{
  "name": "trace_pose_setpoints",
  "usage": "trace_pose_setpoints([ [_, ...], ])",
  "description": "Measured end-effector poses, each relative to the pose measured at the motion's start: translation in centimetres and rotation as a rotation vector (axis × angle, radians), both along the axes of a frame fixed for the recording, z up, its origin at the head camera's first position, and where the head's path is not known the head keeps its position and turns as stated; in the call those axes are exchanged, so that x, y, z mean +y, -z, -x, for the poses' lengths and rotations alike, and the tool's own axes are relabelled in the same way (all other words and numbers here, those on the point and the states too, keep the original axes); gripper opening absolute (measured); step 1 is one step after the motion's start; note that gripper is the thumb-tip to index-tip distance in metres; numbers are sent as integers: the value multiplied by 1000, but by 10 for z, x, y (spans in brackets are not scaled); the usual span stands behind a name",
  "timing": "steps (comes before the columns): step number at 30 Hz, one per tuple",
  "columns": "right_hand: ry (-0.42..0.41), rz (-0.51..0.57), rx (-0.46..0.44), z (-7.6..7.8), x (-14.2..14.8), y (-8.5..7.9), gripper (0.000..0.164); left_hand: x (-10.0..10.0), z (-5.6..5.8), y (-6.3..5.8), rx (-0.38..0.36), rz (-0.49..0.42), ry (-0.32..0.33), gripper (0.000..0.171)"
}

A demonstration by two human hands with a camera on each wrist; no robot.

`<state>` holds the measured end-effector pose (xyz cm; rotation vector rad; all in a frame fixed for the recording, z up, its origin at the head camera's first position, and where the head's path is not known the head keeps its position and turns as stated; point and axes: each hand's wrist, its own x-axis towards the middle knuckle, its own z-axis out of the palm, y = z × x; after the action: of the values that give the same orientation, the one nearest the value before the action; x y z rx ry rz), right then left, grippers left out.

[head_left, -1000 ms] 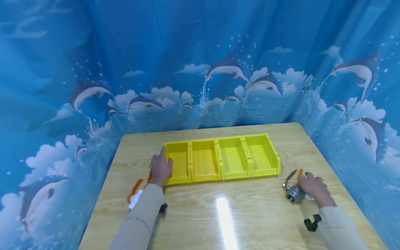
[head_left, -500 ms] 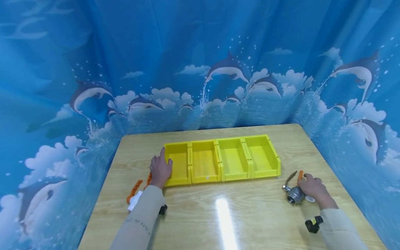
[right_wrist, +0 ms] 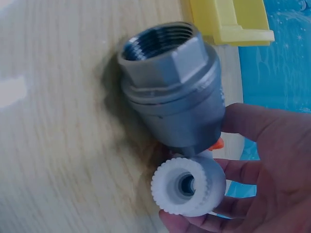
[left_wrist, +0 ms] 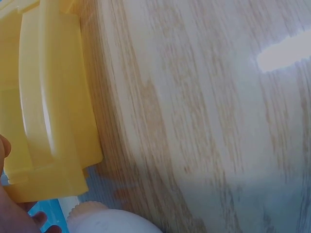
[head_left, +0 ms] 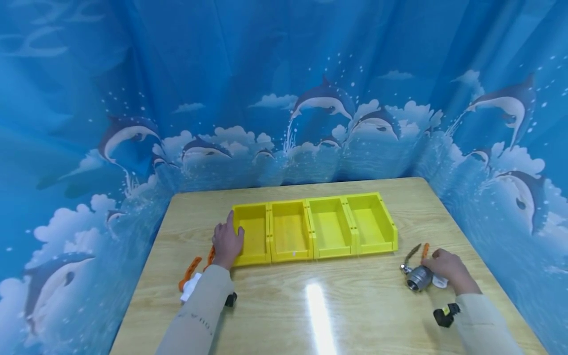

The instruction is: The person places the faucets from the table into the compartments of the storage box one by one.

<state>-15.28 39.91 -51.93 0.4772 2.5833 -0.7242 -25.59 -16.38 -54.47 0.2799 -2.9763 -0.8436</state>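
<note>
In the head view my left hand [head_left: 227, 241] rests at the left wall of the leftmost yellow bin [head_left: 253, 234], its thumb over the inner side. The left wrist view shows the bin's front lip [left_wrist: 46, 97] close by. At the table's right, my right hand [head_left: 448, 268] holds a white plastic valve [right_wrist: 189, 187] with a ribbed collar, its fingers curled behind and below it. Right beside that stands a grey metal threaded valve body [right_wrist: 172, 90], with one finger at its side. An orange handle [head_left: 425, 250] sticks up beyond the hand.
Three more yellow bins [head_left: 290, 229] continue the row rightward. Left of my left forearm lie orange handles [head_left: 190, 273] and a white plastic part [head_left: 191, 286]. A small chrome piece with a dark lever [head_left: 412, 254] sits beside the metal body. Dolphin-printed curtains [head_left: 284, 123] surround the table.
My right hand's fingers have drawn together around the white valve, which has turned slightly. The left hand stays at the bin. The head view has shifted slightly.
</note>
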Motion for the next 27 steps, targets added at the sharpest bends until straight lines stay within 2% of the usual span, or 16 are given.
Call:
trace_pose_setpoints([
  [8,81,36,-38,3,-4,-5,64,-1,2,3,7,2,2,63],
  [14,82,16,-29,4,-4,-3,53,-1,3,4,5,-1,6,63],
  [18,79,-5,-21,4,-6,-2,55,-3,2,4,-1,-1,8,63],
  [27,52,-32,8,3,-10,-3,50,-6,1,9,39,-10,31,62],
])
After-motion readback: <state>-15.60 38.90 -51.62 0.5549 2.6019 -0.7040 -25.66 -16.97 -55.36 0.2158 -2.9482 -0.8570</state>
